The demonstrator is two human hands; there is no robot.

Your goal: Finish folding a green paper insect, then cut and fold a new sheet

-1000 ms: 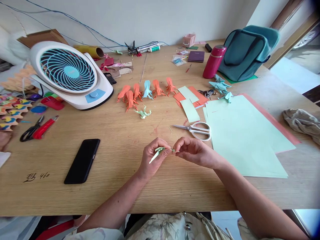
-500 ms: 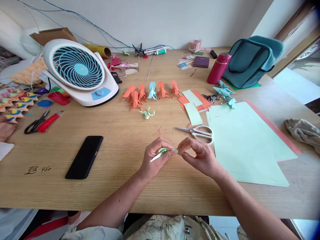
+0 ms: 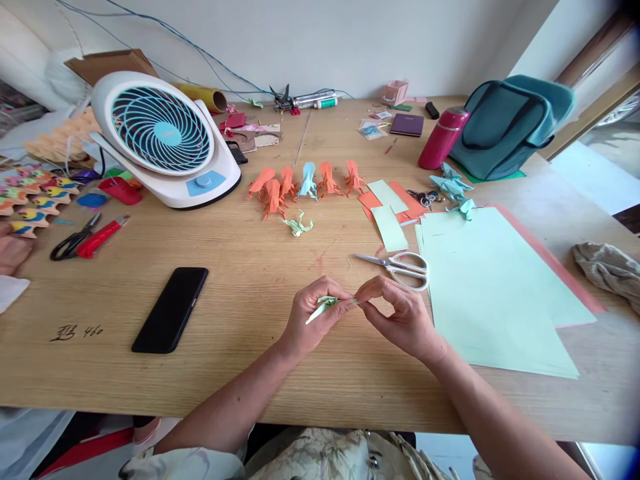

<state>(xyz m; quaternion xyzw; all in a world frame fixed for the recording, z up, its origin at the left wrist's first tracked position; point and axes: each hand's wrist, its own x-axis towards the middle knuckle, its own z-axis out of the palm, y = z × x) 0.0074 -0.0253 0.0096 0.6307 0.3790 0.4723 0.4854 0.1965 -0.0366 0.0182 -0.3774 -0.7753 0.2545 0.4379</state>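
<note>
Between my two hands is a small pale green folded paper piece, with a narrow strip pointing down to the left. My left hand is closed, pinching its middle between thumb and fingers. The fingertips of my right hand are pinched at its right end, which they partly hide. White-handled scissors lie just beyond my right hand. Past my hands sits a green folded paper figure, with several orange paper figures and a light blue one in a row behind it.
Large pale green sheets lie at the right, beside small cut paper pieces. A black phone, a red-handled cutter and a fan are at the left. Another person's hand shows at the left edge.
The view has shifted slightly. My hands keep their pinch on the green paper, with the fingertips closer together at its right end.
</note>
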